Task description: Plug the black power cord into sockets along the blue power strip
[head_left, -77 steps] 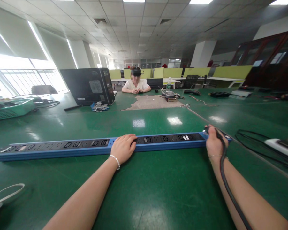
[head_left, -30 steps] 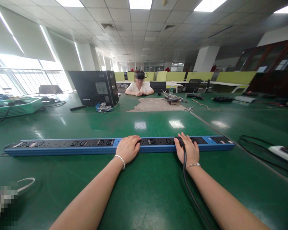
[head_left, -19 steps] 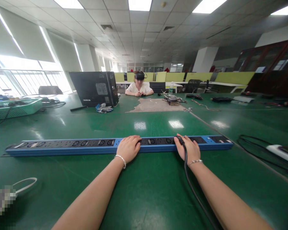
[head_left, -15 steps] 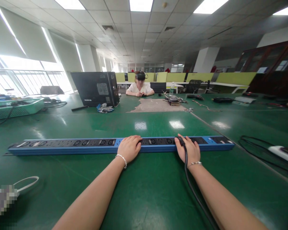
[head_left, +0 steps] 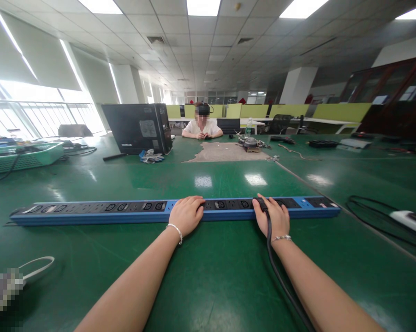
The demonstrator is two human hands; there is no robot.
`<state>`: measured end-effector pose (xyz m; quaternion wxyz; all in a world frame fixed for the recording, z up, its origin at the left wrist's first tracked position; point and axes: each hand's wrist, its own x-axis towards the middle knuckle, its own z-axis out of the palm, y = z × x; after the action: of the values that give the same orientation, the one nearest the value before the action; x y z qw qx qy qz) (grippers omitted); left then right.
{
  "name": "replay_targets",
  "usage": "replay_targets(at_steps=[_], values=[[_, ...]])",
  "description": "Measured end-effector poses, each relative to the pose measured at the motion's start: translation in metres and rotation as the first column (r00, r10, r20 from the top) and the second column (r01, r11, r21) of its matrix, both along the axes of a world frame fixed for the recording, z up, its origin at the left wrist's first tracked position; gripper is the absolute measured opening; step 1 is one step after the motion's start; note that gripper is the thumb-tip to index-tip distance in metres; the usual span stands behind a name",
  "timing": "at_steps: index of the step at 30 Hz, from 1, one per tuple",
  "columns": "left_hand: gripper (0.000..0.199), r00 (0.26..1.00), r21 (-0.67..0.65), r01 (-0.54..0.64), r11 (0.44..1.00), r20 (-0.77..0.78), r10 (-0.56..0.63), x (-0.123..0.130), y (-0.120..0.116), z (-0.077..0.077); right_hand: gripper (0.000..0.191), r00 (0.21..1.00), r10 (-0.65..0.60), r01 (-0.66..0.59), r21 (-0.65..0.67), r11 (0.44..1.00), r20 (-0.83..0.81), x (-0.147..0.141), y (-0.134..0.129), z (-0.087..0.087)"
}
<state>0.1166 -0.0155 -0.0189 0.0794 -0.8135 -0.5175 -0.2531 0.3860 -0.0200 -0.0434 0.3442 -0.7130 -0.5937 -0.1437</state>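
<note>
A long blue power strip (head_left: 90,218) with black sockets lies across the green table. My left hand (head_left: 186,214) is wrapped over the strip near its middle, thumb on the near side of the fingers. Right of it, my right hand (head_left: 273,216) grips a black plug (head_left: 261,203) at the strip's sockets, its fingers also resting over the strip. From the plug a black cable (head_left: 277,263) runs down toward the bottom edge, beside my right forearm. Whether the plug is fully seated cannot be made out.
A black computer case (head_left: 135,129) stands at the back left, gloves (head_left: 151,157) beside it. A green basket (head_left: 38,157) is far left. A person (head_left: 202,127) sits across the table (head_left: 208,276). Black cables and a white device (head_left: 410,223) lie at right.
</note>
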Motion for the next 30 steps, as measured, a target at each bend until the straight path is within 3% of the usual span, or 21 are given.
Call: replay_targets(at_steps=[30], values=[[0.029,1.0,-0.025,-0.002,1.0,0.008,0.002,0.0001,-0.0009,0.0018,0.039,1.0,0.013,-0.012,0.033,0.999,-0.02,-0.0015,0.0,0.0028]])
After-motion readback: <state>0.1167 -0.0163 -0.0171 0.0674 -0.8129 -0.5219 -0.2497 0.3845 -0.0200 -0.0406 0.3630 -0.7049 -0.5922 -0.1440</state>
